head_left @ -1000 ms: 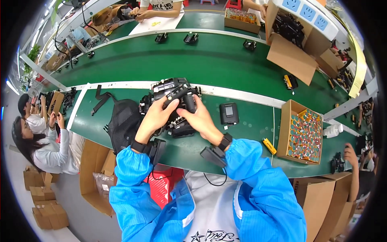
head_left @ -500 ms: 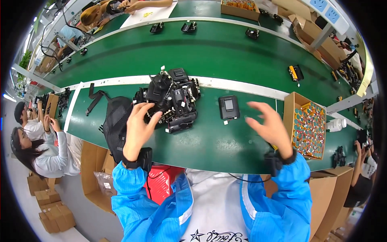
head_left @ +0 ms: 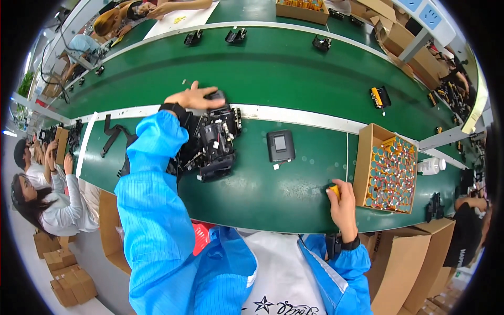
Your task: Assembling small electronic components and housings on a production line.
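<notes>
My left hand (head_left: 195, 98) stretches over the far side of a pile of black plastic housings (head_left: 218, 139), its fingers spread at the topmost housing. Whether they press on it I cannot tell. Low on the right, my right hand (head_left: 344, 207) is closed around a yellow battery (head_left: 334, 190), whose end sticks out past the fingers. Between the hands a flat black device with a grey square window (head_left: 281, 146) lies on the green bench, a small white connector beside it.
An open cardboard box (head_left: 362, 173) packed with yellow batteries stands right of my right hand, a white bottle (head_left: 431, 166) behind it. Beyond a white rail (head_left: 299, 118), black housings (head_left: 322, 43) lie on the green belt. Other people work at the left, right and far side.
My left hand has moved forward from the pile's near side to its far side. My right hand has come down and nearer and now holds a yellow battery.
</notes>
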Demonstrator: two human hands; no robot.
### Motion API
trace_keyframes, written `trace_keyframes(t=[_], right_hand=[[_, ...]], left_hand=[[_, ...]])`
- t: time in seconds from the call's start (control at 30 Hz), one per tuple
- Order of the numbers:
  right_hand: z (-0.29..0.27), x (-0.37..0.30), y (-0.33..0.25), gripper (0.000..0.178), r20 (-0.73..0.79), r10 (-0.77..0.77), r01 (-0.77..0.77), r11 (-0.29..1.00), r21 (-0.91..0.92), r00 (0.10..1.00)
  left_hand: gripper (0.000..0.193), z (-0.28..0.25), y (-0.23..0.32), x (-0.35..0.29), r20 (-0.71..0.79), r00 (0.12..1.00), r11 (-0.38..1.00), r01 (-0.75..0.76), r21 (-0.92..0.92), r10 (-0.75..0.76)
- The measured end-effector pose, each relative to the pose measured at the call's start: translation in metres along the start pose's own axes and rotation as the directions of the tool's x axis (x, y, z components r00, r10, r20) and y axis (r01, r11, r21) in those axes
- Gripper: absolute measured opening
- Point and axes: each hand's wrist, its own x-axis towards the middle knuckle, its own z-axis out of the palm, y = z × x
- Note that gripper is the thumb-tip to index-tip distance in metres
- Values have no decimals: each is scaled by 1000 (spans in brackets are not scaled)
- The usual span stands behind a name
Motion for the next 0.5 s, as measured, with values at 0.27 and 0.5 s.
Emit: trace_keyframes(t=[0.27, 0.5], right_hand=[[13, 17, -3, 21, 118, 248, -271, 788, 553, 962], [46, 80, -23, 21, 292, 166, -330, 624, 708, 942]], left_hand=[[82, 29, 15, -47, 74, 992, 987, -114, 111, 106], [77, 36, 30, -79, 29, 981, 980, -195, 38, 194]])
